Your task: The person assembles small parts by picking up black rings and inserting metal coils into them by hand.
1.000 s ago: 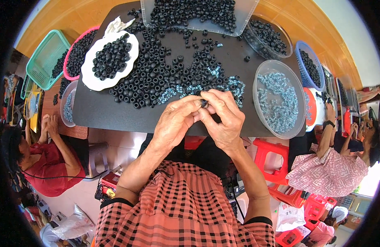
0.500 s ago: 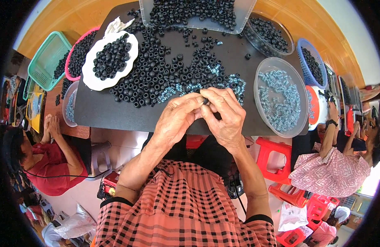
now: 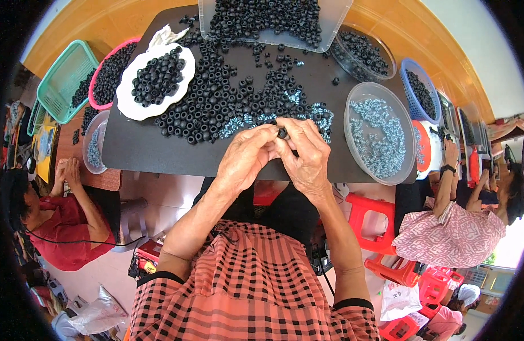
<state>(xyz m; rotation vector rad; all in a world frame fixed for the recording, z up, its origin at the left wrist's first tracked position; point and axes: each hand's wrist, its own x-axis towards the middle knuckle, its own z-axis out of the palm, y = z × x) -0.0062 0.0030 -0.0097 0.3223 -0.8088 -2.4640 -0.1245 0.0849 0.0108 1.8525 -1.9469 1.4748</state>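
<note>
My left hand (image 3: 243,154) and my right hand (image 3: 305,152) meet over the near edge of the dark table. Between their fingertips sits a small round black part (image 3: 282,133), its hole partly showing; both hands are closed on it. Whether a spring is inside cannot be seen. Just beyond my fingers, small light-blue coil springs (image 3: 232,126) lie along the front of a wide heap of hollow black parts (image 3: 188,116). More blue springs (image 3: 390,142) fill a round clear tub at the right. A white scalloped plate (image 3: 127,106) at the left bears finished-looking black pieces (image 3: 158,79).
A clear bin (image 3: 273,38) of black parts stands at the far edge, with a round clear bowl (image 3: 390,71) beside it. Baskets (image 3: 66,79) flank the table. Co-workers sit left (image 3: 69,221) and right (image 3: 449,233). Red stools (image 3: 373,224) stand at my right.
The black part between my fingertips shows more of its face and hole now. My right fingers have shifted slightly. The whole view has moved a little.
</note>
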